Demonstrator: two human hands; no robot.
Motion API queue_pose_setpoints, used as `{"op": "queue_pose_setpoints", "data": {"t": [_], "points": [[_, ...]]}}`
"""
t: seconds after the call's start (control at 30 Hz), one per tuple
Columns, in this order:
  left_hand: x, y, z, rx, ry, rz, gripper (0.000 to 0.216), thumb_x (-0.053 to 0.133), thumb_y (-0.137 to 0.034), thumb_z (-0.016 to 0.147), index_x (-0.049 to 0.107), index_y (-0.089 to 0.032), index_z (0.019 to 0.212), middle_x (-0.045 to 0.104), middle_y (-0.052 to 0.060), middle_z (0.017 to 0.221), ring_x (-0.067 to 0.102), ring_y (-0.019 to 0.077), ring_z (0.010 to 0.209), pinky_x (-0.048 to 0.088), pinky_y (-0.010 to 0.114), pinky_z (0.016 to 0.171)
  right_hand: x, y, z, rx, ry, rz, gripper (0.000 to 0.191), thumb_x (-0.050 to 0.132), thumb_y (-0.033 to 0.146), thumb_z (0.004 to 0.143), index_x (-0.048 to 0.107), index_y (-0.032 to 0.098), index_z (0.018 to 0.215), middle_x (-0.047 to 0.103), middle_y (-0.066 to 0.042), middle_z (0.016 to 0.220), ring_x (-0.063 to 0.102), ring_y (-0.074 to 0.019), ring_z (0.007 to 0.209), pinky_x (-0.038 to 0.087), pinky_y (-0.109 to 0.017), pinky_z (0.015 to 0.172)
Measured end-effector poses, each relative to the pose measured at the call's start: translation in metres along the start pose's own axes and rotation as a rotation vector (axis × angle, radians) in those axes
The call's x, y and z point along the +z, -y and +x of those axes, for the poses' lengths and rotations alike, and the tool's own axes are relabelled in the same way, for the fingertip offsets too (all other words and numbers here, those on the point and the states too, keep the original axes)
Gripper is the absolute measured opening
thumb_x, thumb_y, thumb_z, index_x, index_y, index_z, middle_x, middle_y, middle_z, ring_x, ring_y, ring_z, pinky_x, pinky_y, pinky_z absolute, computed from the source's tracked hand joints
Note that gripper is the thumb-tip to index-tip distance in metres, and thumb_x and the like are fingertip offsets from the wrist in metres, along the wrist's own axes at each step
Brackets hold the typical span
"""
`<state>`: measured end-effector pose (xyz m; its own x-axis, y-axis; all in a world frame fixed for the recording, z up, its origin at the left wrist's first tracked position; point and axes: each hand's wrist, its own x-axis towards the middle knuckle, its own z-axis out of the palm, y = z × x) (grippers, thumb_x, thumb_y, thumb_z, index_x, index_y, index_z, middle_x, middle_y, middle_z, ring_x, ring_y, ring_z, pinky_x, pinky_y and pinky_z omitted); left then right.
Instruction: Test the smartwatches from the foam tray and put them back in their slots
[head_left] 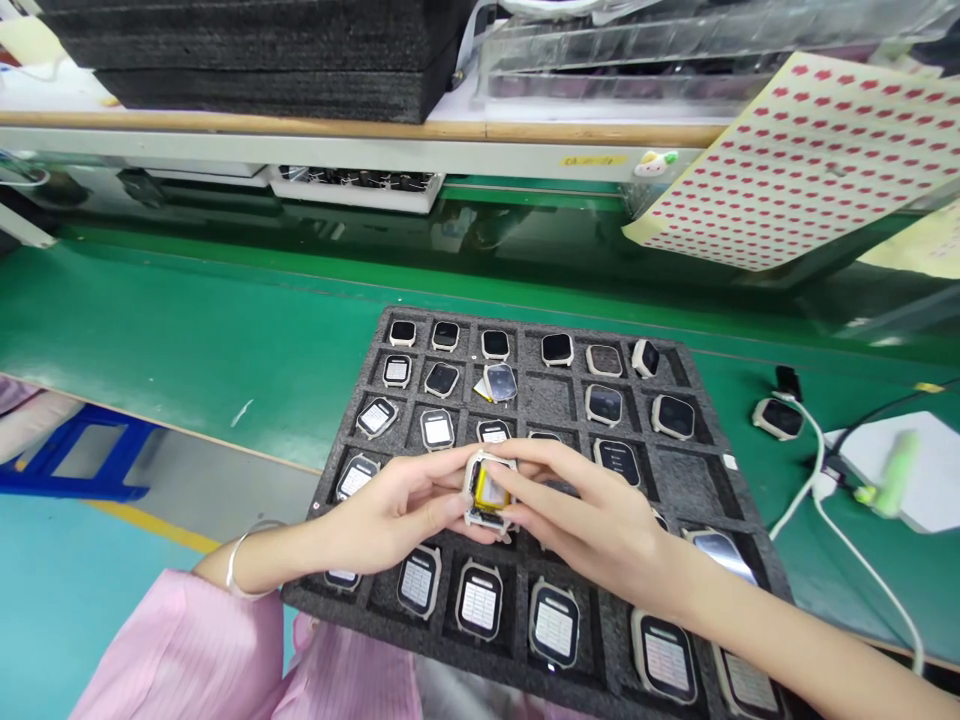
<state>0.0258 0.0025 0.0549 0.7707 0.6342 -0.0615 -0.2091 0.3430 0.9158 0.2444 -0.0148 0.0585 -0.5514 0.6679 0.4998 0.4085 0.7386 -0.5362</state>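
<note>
Above the dark foam tray (551,400), both hands meet around an opened smartwatch (477,515). Its pale case shows its inner side, with a yellow-edged battery (491,493) inside. My left hand (405,510) grips the case from the left, thumb on its edge. My right hand (581,505) closes round the other side, its fingers over the battery. Other smartwatches sit in the tray's compartments, such as a lit one (479,600) just below the hands. Some screens are lit with white boxes and others are dark. Part of the tray is hidden under my hands and forearms.
The tray rests on a green workbench (187,330). At the right lie another watch (778,418), white cables (814,465) and a white hexagonal plate (926,470). A shelf (300,145) runs across the back, with black foam blocks (262,60) and a hanging sticker sheet (795,165).
</note>
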Motion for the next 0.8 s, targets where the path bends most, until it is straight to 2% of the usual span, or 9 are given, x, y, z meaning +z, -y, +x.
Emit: {"op": "queue_pose_setpoints", "data": {"t": [0.13,0.27,0.4,0.57,0.67,0.8], "points": [[0.002,-0.003,-0.001,0.027,0.046,0.037,0.046,0.045,-0.015,0.096,0.041,-0.033,0.138,0.052,0.005,0.137,0.056,0.0223,0.118,0.053,0.037,0.096,-0.003,0.003,0.006,0.169,-0.102,0.301,0.027,0.056,0.007,0.09,0.069,0.022,0.108,0.061,-0.008,0.11,0.064,-0.0131,0.078,0.056,-0.026,0.064],[0.004,-0.003,-0.002,0.061,0.069,0.045,0.054,0.048,-0.013,0.094,0.034,-0.035,0.142,0.046,0.005,0.143,0.047,0.0233,0.126,0.049,0.038,0.1,-0.004,0.006,0.012,0.264,-0.137,0.427,0.022,0.061,0.009,0.088,0.072,0.022,0.102,0.063,-0.008,0.105,0.065,-0.0152,0.081,0.057,-0.03,0.07],[0.004,0.0,-0.002,0.064,0.036,0.06,0.055,0.049,-0.014,0.093,0.033,-0.033,0.142,0.047,0.007,0.141,0.049,0.0236,0.124,0.051,0.037,0.098,-0.006,0.009,0.015,0.25,-0.134,0.343,0.019,0.06,0.013,0.089,0.071,0.022,0.101,0.066,-0.008,0.102,0.065,-0.0188,0.092,0.057,-0.034,0.077],[0.003,0.002,-0.002,0.06,0.003,0.075,0.056,0.05,-0.013,0.092,0.034,-0.034,0.142,0.05,0.006,0.138,0.055,0.021,0.117,0.053,0.034,0.094,-0.007,0.017,0.015,0.217,-0.12,0.173,0.017,0.057,0.011,0.088,0.065,0.021,0.1,0.064,-0.008,0.106,0.066,-0.014,0.079,0.058,-0.026,0.071],[0.002,0.002,-0.002,0.036,-0.012,0.113,0.058,0.05,-0.014,0.092,0.03,-0.032,0.144,0.052,0.007,0.137,0.056,0.0223,0.116,0.053,0.035,0.094,-0.007,0.019,0.014,0.177,-0.064,0.048,0.016,0.059,0.014,0.087,0.06,0.022,0.102,0.063,-0.008,0.109,0.066,-0.0161,0.088,0.058,-0.026,0.075],[0.001,0.003,-0.002,0.069,-0.044,0.197,0.061,0.048,-0.011,0.091,0.026,-0.029,0.145,0.05,0.009,0.139,0.05,0.0248,0.124,0.046,0.038,0.101,-0.006,0.021,0.012,0.187,-0.003,-0.082,0.014,0.062,0.024,0.088,0.055,0.02,0.1,0.061,-0.009,0.113,0.067,-0.0194,0.089,0.059,-0.03,0.074]]}}
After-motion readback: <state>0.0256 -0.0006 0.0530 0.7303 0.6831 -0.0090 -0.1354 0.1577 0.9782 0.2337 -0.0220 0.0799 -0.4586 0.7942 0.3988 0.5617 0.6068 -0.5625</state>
